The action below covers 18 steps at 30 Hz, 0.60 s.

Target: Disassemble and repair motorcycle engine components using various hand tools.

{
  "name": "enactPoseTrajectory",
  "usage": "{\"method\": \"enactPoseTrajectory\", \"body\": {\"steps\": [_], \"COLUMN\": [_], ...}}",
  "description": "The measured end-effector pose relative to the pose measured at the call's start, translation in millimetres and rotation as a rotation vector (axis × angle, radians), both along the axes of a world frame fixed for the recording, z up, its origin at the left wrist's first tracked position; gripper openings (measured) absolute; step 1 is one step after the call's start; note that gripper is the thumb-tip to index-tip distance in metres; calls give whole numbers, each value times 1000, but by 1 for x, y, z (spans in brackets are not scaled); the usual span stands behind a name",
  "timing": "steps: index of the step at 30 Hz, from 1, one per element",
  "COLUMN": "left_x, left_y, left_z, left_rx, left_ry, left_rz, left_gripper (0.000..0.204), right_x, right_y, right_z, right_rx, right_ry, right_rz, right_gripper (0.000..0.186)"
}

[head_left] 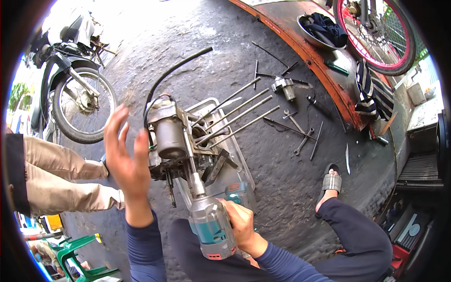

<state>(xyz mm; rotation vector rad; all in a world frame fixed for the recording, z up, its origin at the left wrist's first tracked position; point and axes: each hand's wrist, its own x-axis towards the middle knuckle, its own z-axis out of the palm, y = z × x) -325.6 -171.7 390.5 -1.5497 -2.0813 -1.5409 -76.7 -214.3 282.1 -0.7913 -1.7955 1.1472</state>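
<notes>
My right hand (240, 223) is wrapped around the handle of a grey and teal cordless impact wrench (211, 232). A socket (198, 184) on its nose joins a long shaft that reaches up to a motorcycle engine (201, 152). Raised left of the engine, my left hand (126, 160) has its fingers spread and holds nothing. A cylindrical metal motor (170, 139) sits on the engine's left side, and a black hose (174, 70) curves away from it. Several long studs (244, 108) stick out toward the right. Beneath the engine lies a pale tray (242, 162).
Wrenches (295, 123), T-handle tools and a metal part (285, 88) lie on the dark floor at right. An orange-edged metal platform (324, 89) carries a bowl (305, 33) and a wheel. A motorcycle (80, 103), a person's legs (66, 174) and a green chair (77, 251) are at left.
</notes>
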Motion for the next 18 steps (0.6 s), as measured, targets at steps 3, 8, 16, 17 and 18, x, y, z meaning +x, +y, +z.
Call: {"method": "enactPoseTrajectory", "body": {"steps": [3, 8, 16, 17, 18], "left_x": [56, 119, 83, 81, 79], "left_y": [-49, -74, -58, -62, -66], "left_z": [-4, -38, -48, -47, -47], "left_rx": [147, -141, 34, 11, 1], "left_ry": [-182, -820, -71, -81, -81], "left_rz": [-239, -118, 112, 108, 95], "left_gripper": [21, 15, 23, 20, 18], "right_x": [24, 103, 214, 220, 223], "right_y": [10, 38, 104, 107, 112], "right_z": [-5, -27, -153, -174, -193], "right_rx": [124, 261, 398, 414, 424], "right_ry": [-37, -172, -919, -989, -1052], "right_rz": [40, 193, 179, 168, 151], "right_gripper": [37, 33, 31, 32, 33]}}
